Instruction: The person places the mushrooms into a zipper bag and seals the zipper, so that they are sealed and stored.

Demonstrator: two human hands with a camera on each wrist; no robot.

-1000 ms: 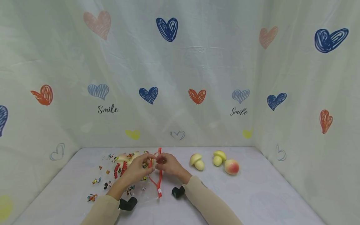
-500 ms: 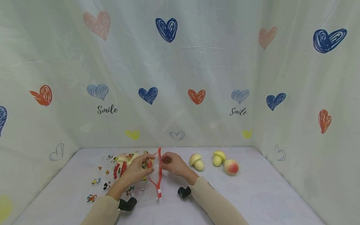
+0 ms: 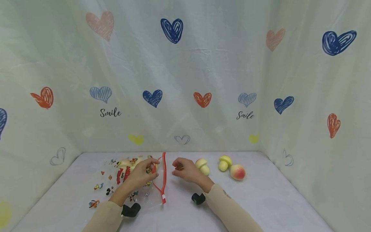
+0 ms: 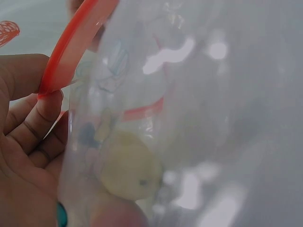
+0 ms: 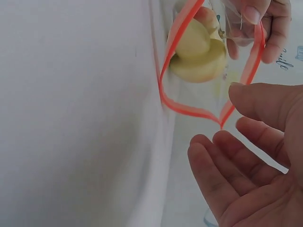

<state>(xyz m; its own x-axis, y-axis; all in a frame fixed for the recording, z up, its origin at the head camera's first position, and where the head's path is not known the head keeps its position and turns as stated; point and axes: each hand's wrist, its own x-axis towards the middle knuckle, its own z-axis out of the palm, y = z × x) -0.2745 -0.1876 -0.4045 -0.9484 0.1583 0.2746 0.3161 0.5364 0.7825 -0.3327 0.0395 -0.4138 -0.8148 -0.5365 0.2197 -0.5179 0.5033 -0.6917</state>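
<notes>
My left hand (image 3: 140,174) pinches the red zip edge of a clear zip bag (image 3: 164,180) printed with cartoon figures. In the left wrist view, thumb and fingers grip the red strip (image 4: 56,71). Inside the bag lie a yellow rounded piece (image 4: 130,168) and a pinkish one; the right wrist view shows yellow mushroom-like shapes (image 5: 199,52) through the gaping mouth. My right hand (image 3: 188,170) is off the bag, fingers loosely bent, nothing held. In the head view it overlaps the left side of a toy mushroom (image 3: 204,169) with a yellow-pink cap.
Behind and right of the right hand, a second yellow mushroom (image 3: 225,162) stands beside a red-and-yellow peach (image 3: 238,172). A white cloth covers the table (image 3: 261,199). Heart-printed white curtains (image 3: 220,71) rise at the back and both sides.
My right hand has left the bag's red edge and moved right toward the nearer mushroom. The left hand stays on the bag, whose mouth keeps its gap.
</notes>
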